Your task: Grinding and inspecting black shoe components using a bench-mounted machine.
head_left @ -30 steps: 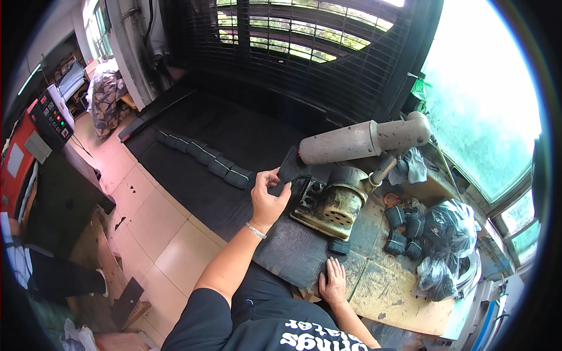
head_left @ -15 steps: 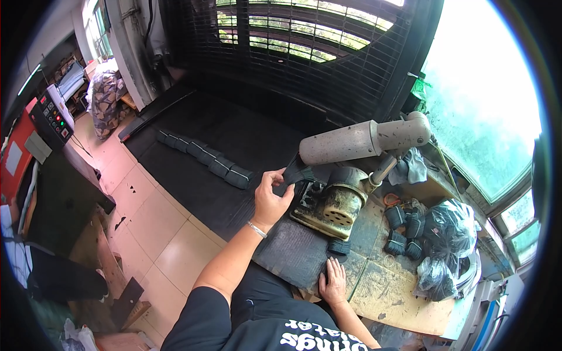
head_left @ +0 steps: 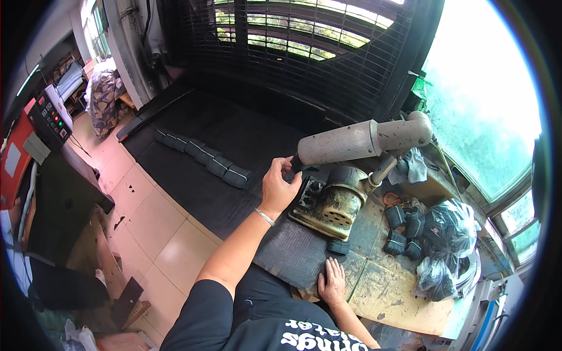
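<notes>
My left hand [head_left: 280,188] pinches a dark piece [head_left: 297,166], apparently the black ribbed strip seen more fully earlier, at the near end of a grey metal cylinder [head_left: 336,143] on a jointed arm. The fingers and the cylinder's end hide most of that piece. Just below stands a grimy cream machine [head_left: 339,205] with a round, slotted housing. My right hand [head_left: 333,285] lies flat on the worktable's edge with fingers stretched out. Its fingertips are close to a small black bundle [head_left: 338,247] at the machine's front corner; whether they touch it I cannot tell.
A row of black bundles with white bands [head_left: 202,157] lies on the black surface. Several tied black bundles [head_left: 396,241] and clear plastic bags [head_left: 448,228] sit at right. A black wire grille [head_left: 293,76] rises behind. A control box with lit buttons [head_left: 52,117] stands far left.
My left hand has moved slightly up and to the right, closer to the cylinder's end. Less of the black piece shows now. The right hand has stayed nearly still.
</notes>
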The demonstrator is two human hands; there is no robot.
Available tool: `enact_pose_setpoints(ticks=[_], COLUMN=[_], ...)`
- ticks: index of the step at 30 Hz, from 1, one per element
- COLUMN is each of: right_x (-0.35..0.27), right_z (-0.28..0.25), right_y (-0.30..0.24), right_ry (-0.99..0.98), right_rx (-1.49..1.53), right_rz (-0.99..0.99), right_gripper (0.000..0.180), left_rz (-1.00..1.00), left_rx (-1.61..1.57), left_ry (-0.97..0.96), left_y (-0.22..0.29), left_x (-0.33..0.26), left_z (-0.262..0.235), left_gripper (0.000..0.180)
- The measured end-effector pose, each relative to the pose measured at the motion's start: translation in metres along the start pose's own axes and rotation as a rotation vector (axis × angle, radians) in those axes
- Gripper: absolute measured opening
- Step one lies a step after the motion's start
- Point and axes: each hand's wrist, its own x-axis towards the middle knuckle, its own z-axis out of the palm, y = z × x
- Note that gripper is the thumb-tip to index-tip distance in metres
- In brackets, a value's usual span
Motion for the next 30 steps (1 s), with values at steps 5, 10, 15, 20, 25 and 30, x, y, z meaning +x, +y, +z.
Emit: enact_pose_setpoints(ticks=[5, 10, 15, 20, 25, 30], right_x=[-0.001, 0.000, 0.001, 0.001, 0.001, 0.001], right_z=[0.001, 0.002, 0.001, 0.002, 0.001, 0.002], right_y=[0.001, 0.003, 0.002, 0.002, 0.001, 0.002], right_ry=[-0.003, 0.002, 0.001, -0.008, 0.000, 0.008], right_rx=[0.002, 0.009, 0.004, 0.000, -0.005, -0.009], right_rz=[0.003, 0.004, 0.001, 0.005, 0.000, -0.006], right_gripper=[0.057, 0.057, 0.057, 0.057, 0.057, 0.057], left_rz=[-0.013, -0.033, -0.001, -0.006, 0.026, 0.042], left_rx=[-0.013, -0.016, -0.030, -0.047, -0.104, -0.132], left_ry=[0.012, -0.026, -0.002, 0.014, 0.038, 0.048], left_y=[0.000, 0.004, 0.001, -0.003, -0.007, -0.011], left_x=[-0.007, -0.014, -0.022, -0.030, -0.035, -0.038], left_z=[-0.003, -0.012, -0.019, -0.024, -0.028, -0.032], left_gripper=[0.037, 0.035, 0.034, 0.033, 0.035, 0.036])
